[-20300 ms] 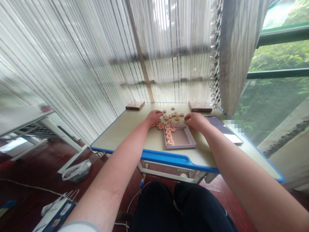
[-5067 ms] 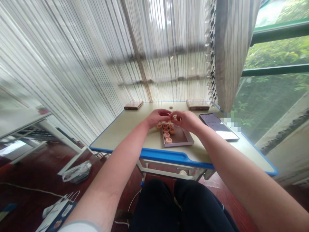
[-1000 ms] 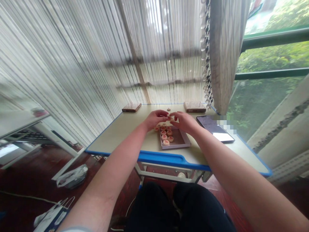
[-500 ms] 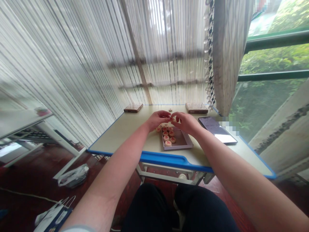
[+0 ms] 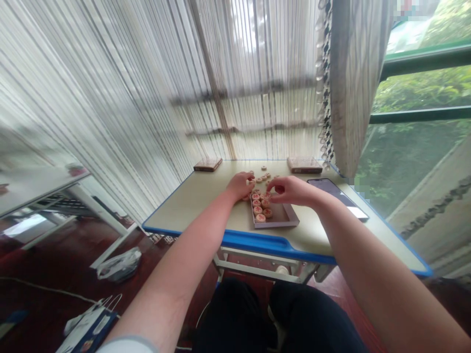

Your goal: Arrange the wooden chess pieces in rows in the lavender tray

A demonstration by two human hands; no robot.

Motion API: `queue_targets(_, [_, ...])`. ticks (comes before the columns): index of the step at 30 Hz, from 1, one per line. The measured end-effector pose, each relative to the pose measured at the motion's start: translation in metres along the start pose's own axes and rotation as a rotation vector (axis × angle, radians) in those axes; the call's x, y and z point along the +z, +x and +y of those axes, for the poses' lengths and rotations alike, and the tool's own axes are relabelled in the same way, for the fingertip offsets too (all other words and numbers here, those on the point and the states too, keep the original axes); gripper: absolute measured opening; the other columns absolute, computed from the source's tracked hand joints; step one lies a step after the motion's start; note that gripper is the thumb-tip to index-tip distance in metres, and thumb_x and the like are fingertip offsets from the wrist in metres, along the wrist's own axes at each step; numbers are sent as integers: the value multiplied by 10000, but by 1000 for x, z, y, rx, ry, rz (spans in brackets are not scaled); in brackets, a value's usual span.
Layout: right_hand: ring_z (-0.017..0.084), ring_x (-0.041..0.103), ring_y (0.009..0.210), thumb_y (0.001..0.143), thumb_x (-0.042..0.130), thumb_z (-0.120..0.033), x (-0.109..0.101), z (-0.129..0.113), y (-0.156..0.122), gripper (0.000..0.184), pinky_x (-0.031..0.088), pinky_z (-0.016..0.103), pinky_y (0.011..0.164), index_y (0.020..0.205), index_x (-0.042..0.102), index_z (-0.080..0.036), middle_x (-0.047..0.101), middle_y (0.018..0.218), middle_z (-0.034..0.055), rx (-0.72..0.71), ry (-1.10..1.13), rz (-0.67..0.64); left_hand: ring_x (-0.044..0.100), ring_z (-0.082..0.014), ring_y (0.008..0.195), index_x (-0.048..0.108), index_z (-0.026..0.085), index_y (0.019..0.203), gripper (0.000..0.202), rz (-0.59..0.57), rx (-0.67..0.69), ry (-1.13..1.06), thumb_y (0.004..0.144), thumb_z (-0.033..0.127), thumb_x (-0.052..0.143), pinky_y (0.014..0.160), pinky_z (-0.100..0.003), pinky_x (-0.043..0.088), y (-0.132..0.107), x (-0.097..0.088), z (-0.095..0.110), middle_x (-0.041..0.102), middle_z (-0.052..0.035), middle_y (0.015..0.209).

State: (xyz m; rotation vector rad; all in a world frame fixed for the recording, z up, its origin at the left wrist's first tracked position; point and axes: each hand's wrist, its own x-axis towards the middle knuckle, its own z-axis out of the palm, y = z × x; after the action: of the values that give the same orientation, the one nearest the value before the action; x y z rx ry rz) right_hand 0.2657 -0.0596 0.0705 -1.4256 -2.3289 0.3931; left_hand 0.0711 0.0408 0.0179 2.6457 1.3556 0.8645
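Note:
A shallow open box (image 5: 285, 215) stands on the desk, with several round Chinese chess pieces (image 5: 257, 210) bearing red characters in rows along its left side. My left hand (image 5: 240, 186) is closed just beyond the box's far left corner, with a pale Chinese chess piece showing at its fingertips. Over the far side of the box is my right hand (image 5: 292, 190), its thumb and index finger bent but apart, the tips close to a piece in the far row. More loose pieces (image 5: 264, 177) lie scattered beyond the box, some partly hidden by my hands.
The desk (image 5: 184, 211) has a blue edge. Two flat brown boxes, one at the back left (image 5: 208, 164) and one at the back right (image 5: 304, 165), sit near the curtain (image 5: 257, 108). To the right lies a phone (image 5: 336, 196). A plastic bag (image 5: 119, 264) is on the floor.
My hands were close together beyond the box; now they are apart. The right hand has come nearer over the box, and more loose pieces show between them. The view has shifted slightly.

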Motion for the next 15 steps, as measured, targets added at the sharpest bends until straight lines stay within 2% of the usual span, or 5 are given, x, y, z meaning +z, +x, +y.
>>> queue_targets(4, [101,426,564,626,652,-416,0,-9,-5,336,310,243,526,899,661,-219,530,666,-16,-32,-5,-173,569,-182,924,640,176,942,234,-15,2,36,769,287,527,876,-309,438,0,-1,1,645,-51,942])
queue_targets(7, [101,435,561,609,665,-423,3,-12,-7,328,307,242,513,870,658,-224,540,686,-16,-23,-45,-246,569,-181,919,637,176,949,238,-2,8,28,772,286,523,871,-306,435,0,-1,1,646,-51,939])
queue_targets(10, [99,436,549,609,665,-413,5,-14,-7,320,299,243,502,870,656,-229,551,695,-16,-5,-83,-269,571,-177,894,635,175,949,237,9,20,11,769,278,521,854,-301,438,0,0,-2,647,-48,914])
queue_targets(15, [91,420,535,618,661,-397,6,-15,-7,308,289,240,496,877,655,-230,558,690,-15,-30,-106,-226,572,-181,890,634,171,947,242,-7,40,9,763,282,522,847,-303,439,1,2,-4,649,-50,914])
